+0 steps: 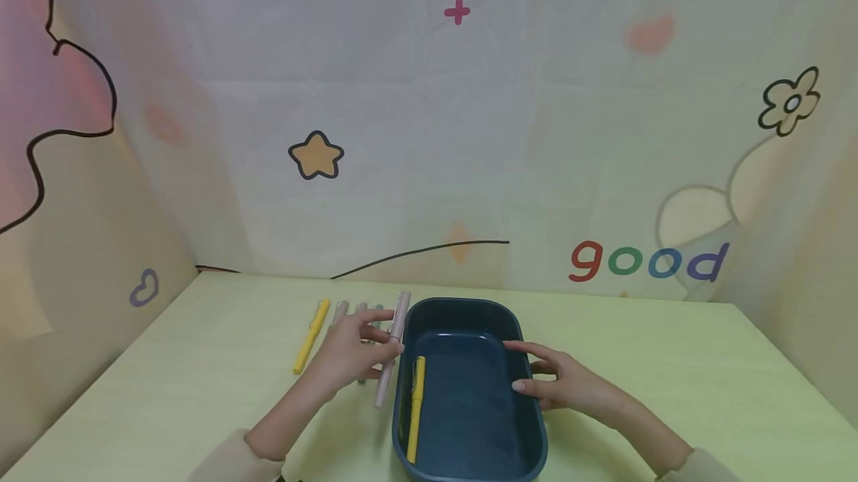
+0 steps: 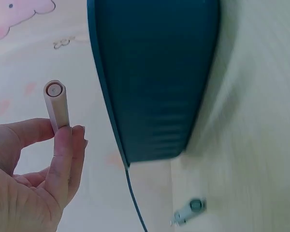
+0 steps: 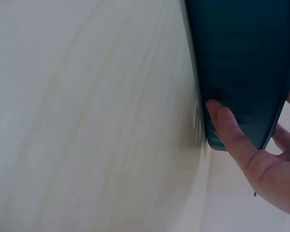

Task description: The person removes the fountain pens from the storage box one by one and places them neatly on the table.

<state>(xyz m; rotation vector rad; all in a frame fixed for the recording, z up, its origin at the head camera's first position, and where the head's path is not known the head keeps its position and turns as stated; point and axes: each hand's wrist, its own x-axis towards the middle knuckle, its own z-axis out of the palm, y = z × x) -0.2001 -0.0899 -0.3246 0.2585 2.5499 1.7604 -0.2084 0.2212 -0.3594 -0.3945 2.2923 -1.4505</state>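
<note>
My left hand (image 1: 348,352) pinches a pale pink capped pen (image 1: 401,312) between thumb and fingers, just left of the dark blue tray (image 1: 477,400). The pen slants, its upper end leaning toward the back. In the left wrist view, the round end of this pen (image 2: 57,104) faces the camera. My right hand (image 1: 566,387) grips the tray's right side, with thumb and a finger over the rim and other fingers against the outer wall (image 3: 246,72). A yellow pen (image 1: 416,407) lies lengthwise inside the tray along its left wall.
Another yellow pen (image 1: 312,337) lies on the pale table (image 1: 221,392) left of my left hand. Several greyish pens, partly hidden by that hand, lie beside it, among them a grey-green one (image 2: 189,211). A printed cloth backdrop (image 1: 402,132) stands behind the table.
</note>
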